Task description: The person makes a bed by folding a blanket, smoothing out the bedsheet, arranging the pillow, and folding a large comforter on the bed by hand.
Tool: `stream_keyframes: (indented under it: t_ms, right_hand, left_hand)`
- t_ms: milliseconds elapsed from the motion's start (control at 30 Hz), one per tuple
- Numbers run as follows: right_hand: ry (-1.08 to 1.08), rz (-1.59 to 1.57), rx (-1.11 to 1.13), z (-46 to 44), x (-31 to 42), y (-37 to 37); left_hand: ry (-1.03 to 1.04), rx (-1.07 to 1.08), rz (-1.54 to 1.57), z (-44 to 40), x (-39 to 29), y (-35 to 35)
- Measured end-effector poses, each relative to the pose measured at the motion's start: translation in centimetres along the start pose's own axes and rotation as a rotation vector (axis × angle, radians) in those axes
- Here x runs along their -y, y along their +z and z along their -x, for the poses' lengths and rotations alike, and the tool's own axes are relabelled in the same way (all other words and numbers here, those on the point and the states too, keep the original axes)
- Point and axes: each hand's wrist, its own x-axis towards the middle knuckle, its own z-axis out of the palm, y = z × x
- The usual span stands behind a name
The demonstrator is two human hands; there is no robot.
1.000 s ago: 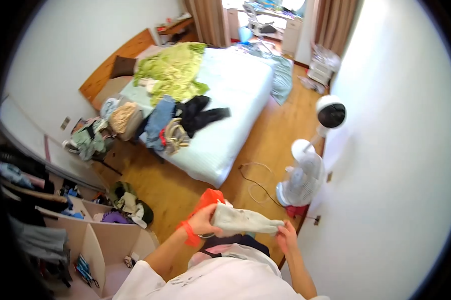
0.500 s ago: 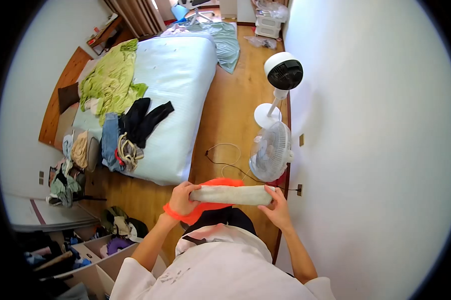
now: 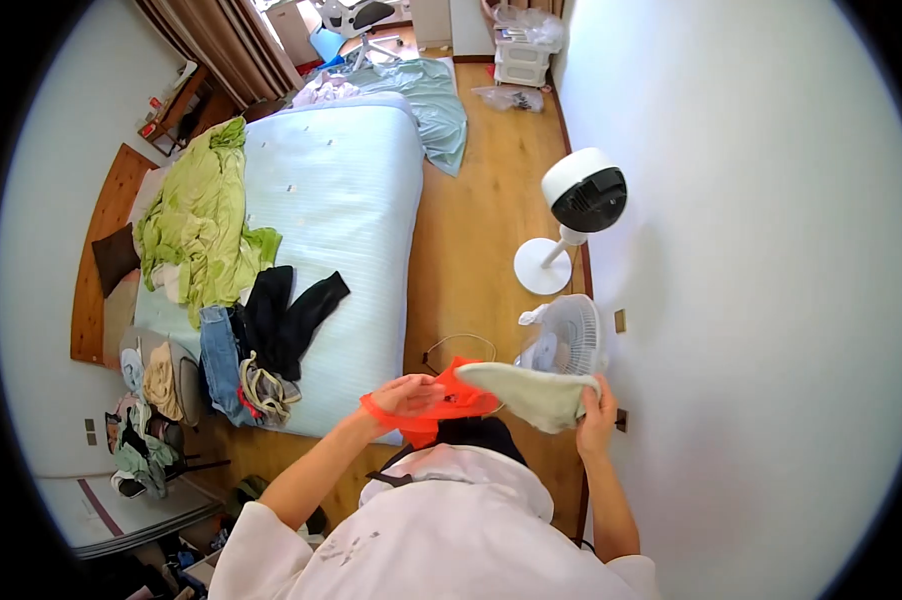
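My right hand [image 3: 597, 412] grips the right end of a pale grey-green, flat item that looks like folded cloth [image 3: 536, 393]. Its free left end points toward my other hand and is slightly blurred. A bright red plastic bag [image 3: 471, 398] hangs by a loop around my left wrist. My left hand [image 3: 411, 394] lies over part of the bag with fingers stretched out, apart from the pale cloth. Both hands are in front of my waist.
A bed [image 3: 361, 220] stands left, bearing a green blanket [image 3: 196, 220], black trousers [image 3: 296, 315] and jeans [image 3: 221, 360]. Along the right wall are a white pedestal fan [image 3: 546, 265] and another fan [image 3: 571, 335]. A cable [image 3: 461, 340] crosses the floor. Clothes cover a chair [image 3: 186, 465].
My left hand has let go of the pale cloth and drawn away from it. The right hand has moved right, and the cloth now tilts and shows its broad face. The view has shifted.
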Motion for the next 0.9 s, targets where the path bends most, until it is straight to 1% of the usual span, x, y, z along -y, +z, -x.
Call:
stream_keyframes:
  t_ms: [67, 100, 200, 233, 267, 333, 367, 433, 500, 533, 567, 600, 633, 667, 700, 733, 767, 833, 867, 900]
  right_hand:
    - [-0.043, -0.036, -0.026, -2.4, 1.8, 2.2]
    - [-0.025, 0.004, -0.011, -3.5, 1.8, 3.0]
    - [0.014, 0.040, -0.113, -6.8, 0.9, 5.1]
    - [0.070, -0.033, -0.141, -8.1, 1.7, 6.1]
    - [0.093, -0.035, -0.185, -9.5, 1.7, 7.3]
    - [0.141, -0.038, -0.270, -12.7, 1.7, 9.5]
    - [0.150, -0.074, -0.195, -14.6, 1.3, 10.3]
    - [0.171, -0.144, -0.036, -19.2, 0.6, 12.1]
    - [0.188, -0.143, 0.011, -24.4, 0.7, 15.6]
    - [0.195, -0.139, 0.035, -27.3, 1.3, 17.4]
    - [0.233, -0.139, 0.120, -30.3, 1.5, 18.9]
    - [0.233, -0.085, 0.120, -33.3, 1.9, 21.1]
    - [0.239, -0.023, 0.113, -35.9, 2.8, 23.1]
    - [0.078, 0.112, 0.272, -39.0, 4.0, 24.4]
    - [-0.085, 0.242, 0.422, -41.8, 4.8, 25.8]
    - [-0.063, 0.199, 0.560, -44.0, 7.2, 27.3]
    - [-0.041, 0.160, 0.703, -46.1, 10.2, 28.7]
    - [-0.129, 0.340, 0.946, -50.5, 12.7, 31.6]
    - [-0.274, 0.325, 0.997, -52.3, 12.6, 33.4]
    - [-0.305, 0.332, 1.051, -53.7, 13.4, 35.5]
  left_hand:
    - [-0.022, -0.040, 0.115, -0.1, -1.9, -1.6]
    - [-0.021, -0.060, 0.182, -0.6, -2.6, -2.7]
    - [0.013, -0.117, 0.422, -2.7, -5.9, -4.2]
    - [0.032, -0.139, 0.515, -3.5, -7.5, -4.2]
    - [0.034, -0.088, 0.468, -4.2, -9.1, -4.3]
    - [0.041, 0.011, 0.378, -3.5, -13.9, -1.5]
    - [0.074, 0.439, 0.471, -3.3, -15.9, -1.3]
    - [0.270, 0.938, 0.340, -3.1, -21.1, 1.2]
    - [0.398, 1.440, 0.300, -4.7, -27.0, 3.2]
    - [0.422, 1.703, 0.344, -6.0, -30.6, 4.6]
    - [0.480, 1.814, 0.344, -7.3, -34.6, 6.1]
    - [0.529, 1.933, 0.338, -8.8, -39.0, 7.7]
    - [0.684, 1.851, 0.325, -10.2, -42.3, 9.0]
    - [0.967, 1.288, -0.026, -10.9, -45.0, 8.9]
    - [1.366, 0.815, -0.518, -11.9, -48.3, 10.5]
    - [1.596, 0.238, -1.017, -13.0, -51.7, 12.1]
    - [1.927, -0.354, -1.673, -14.6, -56.0, 15.9]
    - [1.946, -0.285, -1.479, -18.4, -60.1, 17.1]
    - [1.953, -0.251, -1.382, -20.2, -62.0, 17.6]
    - [1.990, -0.231, -1.292, -21.8, -63.6, 18.0]
